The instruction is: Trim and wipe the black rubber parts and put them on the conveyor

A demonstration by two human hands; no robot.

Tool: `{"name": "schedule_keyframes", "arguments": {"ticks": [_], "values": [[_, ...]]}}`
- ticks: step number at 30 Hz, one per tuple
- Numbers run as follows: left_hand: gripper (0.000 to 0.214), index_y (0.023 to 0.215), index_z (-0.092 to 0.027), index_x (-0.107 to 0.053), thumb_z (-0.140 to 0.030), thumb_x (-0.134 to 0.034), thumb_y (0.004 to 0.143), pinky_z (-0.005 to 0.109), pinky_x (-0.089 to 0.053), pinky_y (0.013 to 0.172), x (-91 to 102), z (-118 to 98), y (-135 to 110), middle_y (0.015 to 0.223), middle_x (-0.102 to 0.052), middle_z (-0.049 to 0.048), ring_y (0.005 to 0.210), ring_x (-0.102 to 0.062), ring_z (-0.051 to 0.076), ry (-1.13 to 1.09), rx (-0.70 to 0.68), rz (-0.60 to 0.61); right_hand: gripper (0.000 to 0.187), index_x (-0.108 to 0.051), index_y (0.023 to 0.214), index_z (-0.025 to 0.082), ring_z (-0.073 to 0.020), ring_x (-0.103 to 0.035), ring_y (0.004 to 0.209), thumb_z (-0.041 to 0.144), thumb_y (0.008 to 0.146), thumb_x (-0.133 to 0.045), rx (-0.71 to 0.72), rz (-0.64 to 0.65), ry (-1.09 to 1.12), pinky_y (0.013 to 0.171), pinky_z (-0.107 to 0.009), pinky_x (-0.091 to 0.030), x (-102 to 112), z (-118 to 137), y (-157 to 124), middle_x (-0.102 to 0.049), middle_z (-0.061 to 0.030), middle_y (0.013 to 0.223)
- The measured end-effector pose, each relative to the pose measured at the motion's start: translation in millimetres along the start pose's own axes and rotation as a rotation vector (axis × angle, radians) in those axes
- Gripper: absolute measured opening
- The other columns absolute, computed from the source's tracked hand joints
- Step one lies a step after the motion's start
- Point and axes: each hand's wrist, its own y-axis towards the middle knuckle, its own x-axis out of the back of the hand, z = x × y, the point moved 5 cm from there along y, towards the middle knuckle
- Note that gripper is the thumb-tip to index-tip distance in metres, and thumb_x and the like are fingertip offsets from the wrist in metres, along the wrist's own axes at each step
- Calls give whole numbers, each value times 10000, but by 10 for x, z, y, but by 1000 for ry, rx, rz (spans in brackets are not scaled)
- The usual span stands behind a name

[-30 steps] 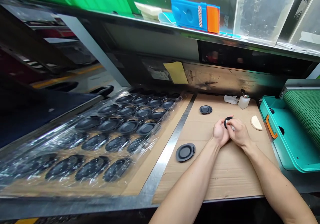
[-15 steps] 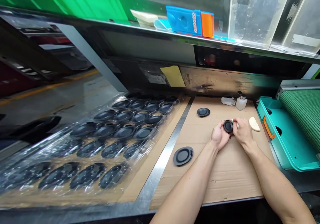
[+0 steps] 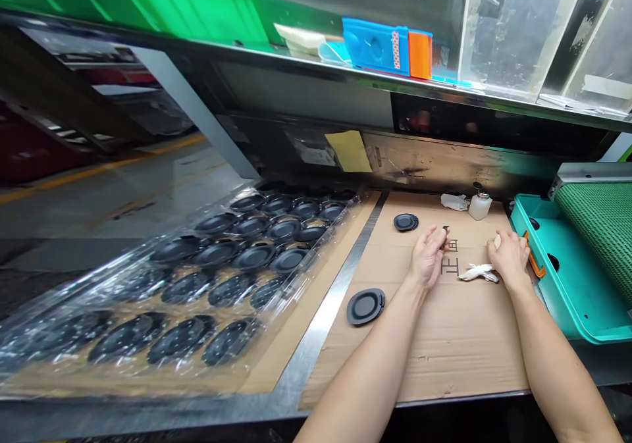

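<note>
Two bare hands filled my one feed, the head view, above the cardboard (image 3: 469,354). I had the left hand (image 3: 427,257) turned inward, its fingers curled and pinching a small black part (image 3: 445,234), seen nearly edge-on at the fingertips. The right hand (image 3: 512,257) had its fingers bent around a cream pad (image 3: 497,239), a sliver of which poked out on their left; I could not tell whether it had left the surface. Between the two sets of fingers, nearer the right, lay a crumpled white cloth (image 3: 478,272). Left of the left fingers and slightly beyond them I saw a black dish (image 3: 405,222) lying flat; a second black dish (image 3: 366,307) lay left of them and nearer me. Beyond both sets of fingers stood a bottle (image 3: 480,204). Right of the right fingers was a teal bin (image 3: 587,282), its orange handle (image 3: 534,259) just beside them.
</note>
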Motion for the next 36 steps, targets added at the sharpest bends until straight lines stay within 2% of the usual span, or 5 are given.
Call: {"name": "schedule_keyframes", "arguments": {"ticks": [7, 11, 23, 29, 36], "values": [[897, 1487, -273, -393, -269, -860, 720, 427, -438, 1094, -179, -223, -259, 1297, -649, 102, 1232, -586, 252, 928, -814, 7, 405, -635, 1315, 231, -311, -531, 1194, 346, 960, -476, 55, 120, -52, 976, -415, -404, -211, -15, 40, -628, -128, 1280], [953, 1543, -279, -310, -257, -840, 751, 432, -463, 1072, -242, -231, -340, 1276, -657, 103, 1235, -572, 262, 1086, -939, 24, 403, -638, 1311, 232, -298, -524, 1200, 361, 959, -491, 56, 118, -49, 1001, -396, -390, -234, -21, 54, -627, -126, 1278], [734, 1248, -264, -651, -58, -882, 583, 367, -372, 1149, -152, -199, -300, 1231, -662, 95, 1357, -478, 282, 378, -399, -40, 384, -700, 1199, 183, -304, -575, 1136, 383, 901, -565, 96, 31, 163, 999, -419, -426, -250, -81, 120, -667, -148, 1199], [464, 1297, -251, -594, -148, -661, 850, 323, -510, 961, -134, 118, -133, 1410, -570, 79, 1182, -612, 209, -32, -65, -90, 507, -668, 1195, 179, -199, -664, 864, 582, 909, -561, 164, 83, 894, 796, -338, -551, -158, 373, -99, -721, -87, 1053], [337, 1198, -181, -645, -373, -448, 1004, 341, -498, 1039, -181, 207, -160, 1262, -673, 103, 1167, -636, 208, -271, 149, -25, 396, -676, 1236, 207, -258, -594, 1164, 448, 979, -495, 465, -50, 717, 1007, -409, -495, -84, 934, -649, -642, -133, 1263]]}}
